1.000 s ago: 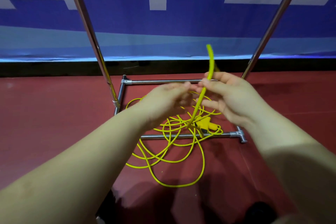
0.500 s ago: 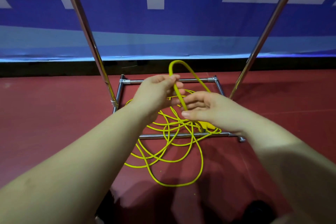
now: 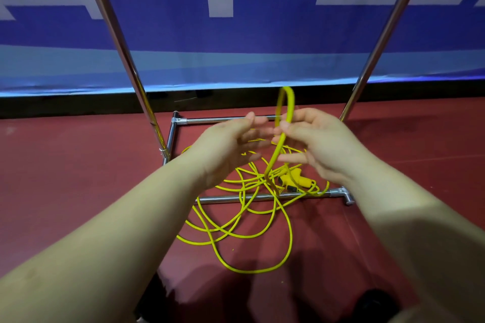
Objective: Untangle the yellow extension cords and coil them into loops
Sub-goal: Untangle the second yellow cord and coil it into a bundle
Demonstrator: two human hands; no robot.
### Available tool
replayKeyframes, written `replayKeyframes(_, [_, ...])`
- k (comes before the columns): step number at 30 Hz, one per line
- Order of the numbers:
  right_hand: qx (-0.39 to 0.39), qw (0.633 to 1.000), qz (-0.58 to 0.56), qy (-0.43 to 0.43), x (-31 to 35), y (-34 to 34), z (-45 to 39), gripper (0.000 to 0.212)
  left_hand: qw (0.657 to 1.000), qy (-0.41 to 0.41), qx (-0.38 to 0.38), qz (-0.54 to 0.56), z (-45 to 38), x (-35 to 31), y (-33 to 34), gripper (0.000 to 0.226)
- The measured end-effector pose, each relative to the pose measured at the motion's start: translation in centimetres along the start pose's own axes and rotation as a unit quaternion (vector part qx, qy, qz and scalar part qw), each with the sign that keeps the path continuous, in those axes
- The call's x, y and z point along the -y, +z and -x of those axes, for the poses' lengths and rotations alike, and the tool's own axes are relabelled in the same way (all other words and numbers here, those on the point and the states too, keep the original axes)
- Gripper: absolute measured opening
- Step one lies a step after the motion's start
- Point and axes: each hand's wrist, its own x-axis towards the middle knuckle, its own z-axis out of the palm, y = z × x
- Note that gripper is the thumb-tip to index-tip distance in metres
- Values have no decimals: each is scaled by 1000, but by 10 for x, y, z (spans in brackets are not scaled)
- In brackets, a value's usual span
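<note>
The yellow cord (image 3: 284,118) rises in a narrow bend above my right hand (image 3: 312,144), whose fingers (image 3: 284,127) pinch it near the top; from there it drops, long axis slanting down and left, into the tangle (image 3: 249,207) on the red floor (image 3: 78,178), draped over the chrome rack base (image 3: 236,199) with a yellow plug (image 3: 291,181) beside the bar. My left hand (image 3: 225,149) hovers just left of the bend, fingers loosely spread and holding nothing. I judge that the left hand, the nearer free one, should take the hanging run below the pinch.
</note>
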Motion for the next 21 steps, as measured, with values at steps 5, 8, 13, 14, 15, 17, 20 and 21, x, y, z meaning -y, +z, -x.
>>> replayKeyframes(5, [-89, 977, -190, 39, 5, -9, -6, 14, 986, 18, 70, -150, 4, 11, 6, 22])
replayKeyframes(8, [-82, 978, -190, 26, 3, -8, -5, 14, 975, 67, 54, -203, 3, 8, 7, 16])
replayKeyframes(13, [-47, 998, -23, 29, -3, -9, -6, 13, 980, 90, -18, -174, 0, 5, 3, 13])
replayKeyframes(14, [-30, 998, 31, 41, -6, -9, -5, 14, 984, 93, -34, -151, 0, 3, 2, 12])
replayKeyframes(15, [1, 995, 85, 52, -9, -8, -3, 15, 986, 96, -49, -129, 0, 0, 1, 11])
replayKeyframes(17, [73, 975, 198, 64, -15, -5, 2, 17, 990, 93, -77, -70, 0, -5, -2, 10])
replayKeyframes(20, [131, 948, 286, 56, -20, -2, 7, 18, 991, 85, -97, 24, -1, -13, -9, 10])
replayKeyframes(21, [136, 947, 287, 43, -21, -1, 7, 17, 990, 85, -101, 48, -1, -14, -11, 10])
